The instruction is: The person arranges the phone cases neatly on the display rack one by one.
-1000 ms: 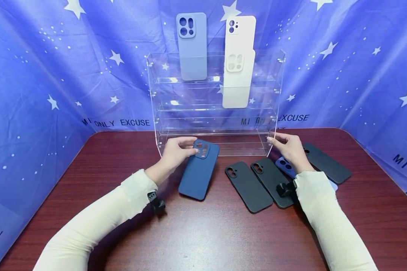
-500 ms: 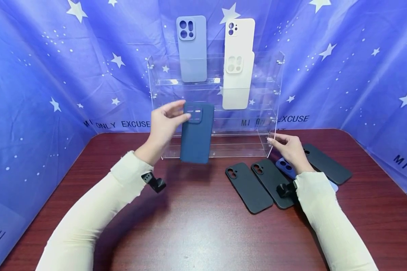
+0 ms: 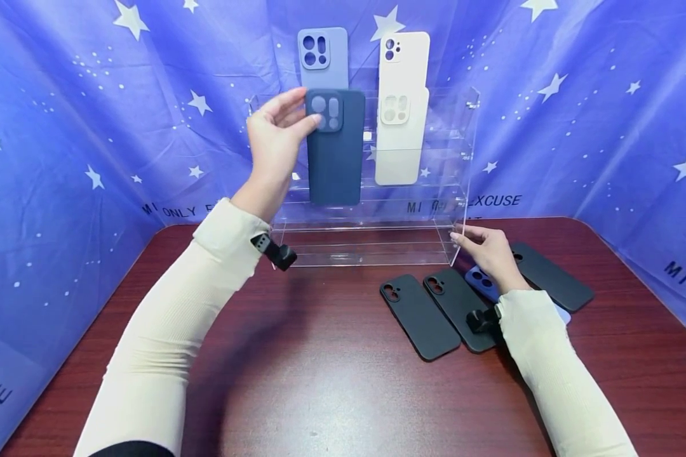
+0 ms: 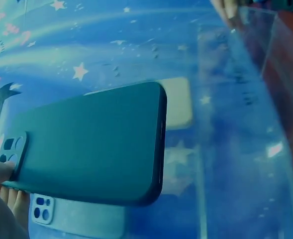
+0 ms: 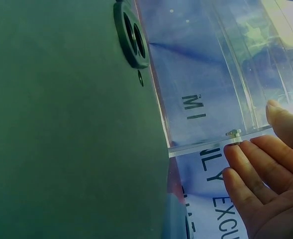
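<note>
Left hand (image 3: 274, 138) pinches dark case (image 3: 335, 158) by camera end, case upright in front of rack (image 3: 389, 223). Right hand (image 3: 488, 251) pinches rack's side. Case probably light, bendy, grippy, hard to break; long edges best hold.

Blue curtain (image 3: 206, 51) behind, white stars (image 3: 130, 19), black lettering (image 3: 179, 211), reddish-brown wood-grain table (image 3: 331, 406) below.

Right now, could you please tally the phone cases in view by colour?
Light blue case: 1
White cases: 2
Dark blue case, in the left hand: 1
Black cases: 3
Blue case, partly hidden: 1
Total: 8, though the pale piece by the right sleeve may be another; I cannot tell.
</note>
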`<state>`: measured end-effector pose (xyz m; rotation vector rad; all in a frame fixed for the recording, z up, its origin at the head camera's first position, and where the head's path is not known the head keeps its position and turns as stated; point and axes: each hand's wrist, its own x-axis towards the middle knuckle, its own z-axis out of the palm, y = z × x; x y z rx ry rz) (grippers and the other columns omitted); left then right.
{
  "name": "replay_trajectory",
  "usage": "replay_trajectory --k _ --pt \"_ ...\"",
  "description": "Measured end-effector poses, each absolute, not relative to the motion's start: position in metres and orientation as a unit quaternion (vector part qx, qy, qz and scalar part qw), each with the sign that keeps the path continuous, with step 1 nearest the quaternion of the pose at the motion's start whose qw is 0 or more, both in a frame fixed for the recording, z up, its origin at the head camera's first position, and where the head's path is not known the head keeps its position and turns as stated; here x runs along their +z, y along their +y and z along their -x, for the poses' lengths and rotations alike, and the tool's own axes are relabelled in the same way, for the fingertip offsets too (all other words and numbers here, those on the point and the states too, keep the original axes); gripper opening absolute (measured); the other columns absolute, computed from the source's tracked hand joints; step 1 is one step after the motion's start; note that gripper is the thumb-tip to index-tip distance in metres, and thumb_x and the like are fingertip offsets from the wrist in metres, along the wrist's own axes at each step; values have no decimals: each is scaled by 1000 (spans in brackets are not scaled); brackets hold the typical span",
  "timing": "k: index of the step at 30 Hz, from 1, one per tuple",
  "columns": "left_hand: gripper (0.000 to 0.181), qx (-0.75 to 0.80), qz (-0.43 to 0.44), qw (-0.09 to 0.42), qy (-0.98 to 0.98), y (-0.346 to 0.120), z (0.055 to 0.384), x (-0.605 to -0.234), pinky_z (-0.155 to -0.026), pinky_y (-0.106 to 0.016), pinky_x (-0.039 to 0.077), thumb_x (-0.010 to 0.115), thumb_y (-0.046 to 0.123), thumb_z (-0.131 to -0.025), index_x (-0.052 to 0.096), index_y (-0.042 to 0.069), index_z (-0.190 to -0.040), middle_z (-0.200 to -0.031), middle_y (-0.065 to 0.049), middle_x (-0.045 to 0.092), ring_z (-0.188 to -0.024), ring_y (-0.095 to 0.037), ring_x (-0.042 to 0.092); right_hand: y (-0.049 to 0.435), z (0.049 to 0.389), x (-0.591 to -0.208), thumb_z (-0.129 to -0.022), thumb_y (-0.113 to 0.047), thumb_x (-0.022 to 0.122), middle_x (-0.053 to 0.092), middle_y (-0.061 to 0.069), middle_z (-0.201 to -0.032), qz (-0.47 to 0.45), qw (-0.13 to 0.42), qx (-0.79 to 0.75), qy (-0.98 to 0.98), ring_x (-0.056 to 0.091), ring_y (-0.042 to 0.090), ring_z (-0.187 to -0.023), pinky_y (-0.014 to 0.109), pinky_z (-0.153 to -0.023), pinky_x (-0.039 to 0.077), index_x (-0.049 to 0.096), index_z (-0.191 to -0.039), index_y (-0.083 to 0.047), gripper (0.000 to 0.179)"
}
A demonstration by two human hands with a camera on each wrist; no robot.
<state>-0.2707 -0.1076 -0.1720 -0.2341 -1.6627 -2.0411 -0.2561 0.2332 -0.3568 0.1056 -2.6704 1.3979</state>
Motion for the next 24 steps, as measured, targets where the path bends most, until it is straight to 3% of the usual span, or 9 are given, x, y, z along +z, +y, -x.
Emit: replay_trajectory --k 15,24 --pt "41 -760 65 365 -534 -102 293 -134 -83 -15 49 68 -13 -78 65 3 -116 -112 -5 67 -101 -16 62 235 258 -359 -93 -38 58 56 24 -127 -47 78 458 -884 44 33 -123 46 -92 43 57 -128 1 52" --pt "39 -742 44 385 -547 -98 298 -140 -84 -13 48 66 -11 -81 65 4 -117 -113 -4 67 -100 -12 61 235 259 -359 -92 -41 58 56 25 -127 -46 74 455 -886 43 37 -126 54 -99 40 56 -128 1 55"
